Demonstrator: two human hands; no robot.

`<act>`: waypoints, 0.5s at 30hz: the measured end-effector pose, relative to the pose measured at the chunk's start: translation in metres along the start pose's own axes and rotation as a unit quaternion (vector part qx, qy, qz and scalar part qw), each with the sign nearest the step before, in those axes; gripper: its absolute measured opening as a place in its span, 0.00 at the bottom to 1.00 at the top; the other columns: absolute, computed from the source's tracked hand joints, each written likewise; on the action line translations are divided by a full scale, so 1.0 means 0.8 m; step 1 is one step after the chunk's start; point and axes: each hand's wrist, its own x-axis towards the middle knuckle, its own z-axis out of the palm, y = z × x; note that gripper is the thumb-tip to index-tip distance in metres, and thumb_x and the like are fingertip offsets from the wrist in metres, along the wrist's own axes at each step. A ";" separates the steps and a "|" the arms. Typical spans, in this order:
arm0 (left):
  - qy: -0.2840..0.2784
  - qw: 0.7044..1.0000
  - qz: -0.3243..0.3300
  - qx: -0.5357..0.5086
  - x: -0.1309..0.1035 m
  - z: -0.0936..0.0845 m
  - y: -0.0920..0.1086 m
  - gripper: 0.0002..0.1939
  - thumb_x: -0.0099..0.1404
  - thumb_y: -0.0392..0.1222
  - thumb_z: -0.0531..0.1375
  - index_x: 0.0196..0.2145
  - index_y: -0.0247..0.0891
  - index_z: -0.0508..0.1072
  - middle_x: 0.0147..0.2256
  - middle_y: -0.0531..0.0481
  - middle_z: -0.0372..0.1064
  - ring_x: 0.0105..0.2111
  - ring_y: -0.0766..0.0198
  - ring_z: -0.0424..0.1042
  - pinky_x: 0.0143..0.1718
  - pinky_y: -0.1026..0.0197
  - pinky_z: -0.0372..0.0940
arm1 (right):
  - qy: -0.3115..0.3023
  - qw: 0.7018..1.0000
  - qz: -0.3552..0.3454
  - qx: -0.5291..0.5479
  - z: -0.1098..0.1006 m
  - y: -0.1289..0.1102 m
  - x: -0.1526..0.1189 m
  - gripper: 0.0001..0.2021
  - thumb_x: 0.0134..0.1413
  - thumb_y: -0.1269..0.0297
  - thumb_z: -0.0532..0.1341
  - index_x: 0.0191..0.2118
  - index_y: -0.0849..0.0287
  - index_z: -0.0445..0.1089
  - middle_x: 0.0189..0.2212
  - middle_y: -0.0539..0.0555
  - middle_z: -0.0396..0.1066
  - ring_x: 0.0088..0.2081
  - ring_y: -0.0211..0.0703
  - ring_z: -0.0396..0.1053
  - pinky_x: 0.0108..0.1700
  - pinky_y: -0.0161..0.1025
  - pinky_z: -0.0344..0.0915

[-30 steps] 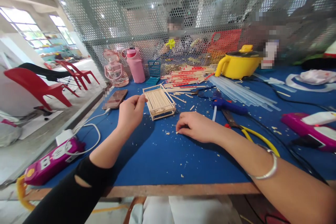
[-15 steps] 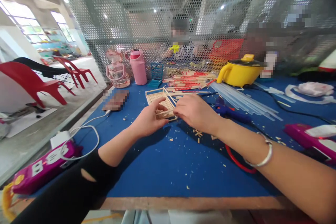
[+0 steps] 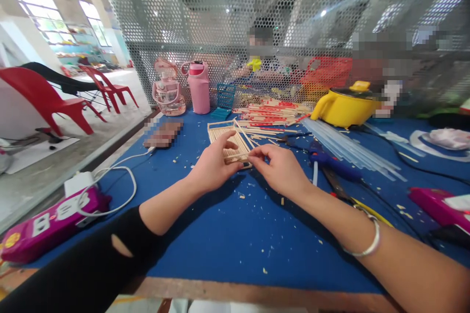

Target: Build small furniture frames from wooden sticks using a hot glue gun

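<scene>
A small frame of thin wooden sticks [image 3: 223,133] rests on the blue table at the middle. My left hand [image 3: 216,161] grips its near left side, thumb in front and fingers behind. At its near right corner, the thumb and fingers of my right hand [image 3: 275,164] are pinched on the end of a stick. Behind the frame lies a pile of sticks with red ends [image 3: 271,111]. A blue glue gun [image 3: 334,162] lies to the right of my right hand.
Pink bottle [image 3: 199,90], clear bottle [image 3: 169,95], teal holder [image 3: 223,100] and yellow pot [image 3: 347,108] stand along the mesh panel. A phone [image 3: 165,134], power strip [image 3: 55,222], clear glue sticks [image 3: 352,149] and pliers [image 3: 336,186] surround the hands. A person sits behind the mesh.
My right hand has moved slightly down and right, its fingers now more spread from the palm. The view has shifted a little, showing the pliers more fully.
</scene>
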 end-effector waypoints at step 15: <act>-0.040 0.996 0.056 0.058 0.003 -0.015 -0.001 0.39 0.54 0.37 0.65 0.61 0.36 0.54 0.46 0.43 0.72 0.45 0.58 0.71 0.50 0.52 0.63 | -0.013 0.973 -0.204 -0.110 -0.014 0.023 0.024 0.07 0.60 0.65 0.58 0.34 0.61 0.70 0.33 0.55 0.72 0.39 0.46 0.66 0.42 0.41 0.56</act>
